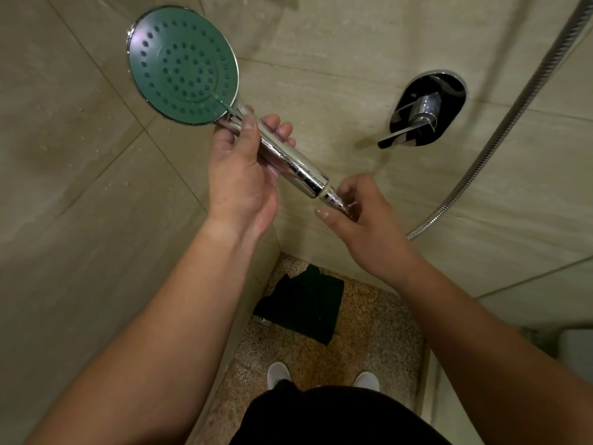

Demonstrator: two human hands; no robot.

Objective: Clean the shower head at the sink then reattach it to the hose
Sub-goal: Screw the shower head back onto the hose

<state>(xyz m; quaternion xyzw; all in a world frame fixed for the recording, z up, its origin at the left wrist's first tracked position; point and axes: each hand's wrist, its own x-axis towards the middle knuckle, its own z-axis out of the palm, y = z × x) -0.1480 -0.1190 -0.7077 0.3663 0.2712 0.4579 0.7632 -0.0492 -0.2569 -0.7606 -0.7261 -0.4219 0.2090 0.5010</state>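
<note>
Gleaming chrome, the shower head [183, 64] sits in left grip [242, 175]; right grip [362, 213] pinches hose [500, 130] nut.

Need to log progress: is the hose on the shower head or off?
On, at least partly: the hose nut meets the shower head handle, pinched by the right hand. Tightness: cannot tell.

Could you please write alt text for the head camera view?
The left hand grips the chrome shower head by its handle while the right hand pinches the hose nut at its base, beside a wall mixer lever.
</note>
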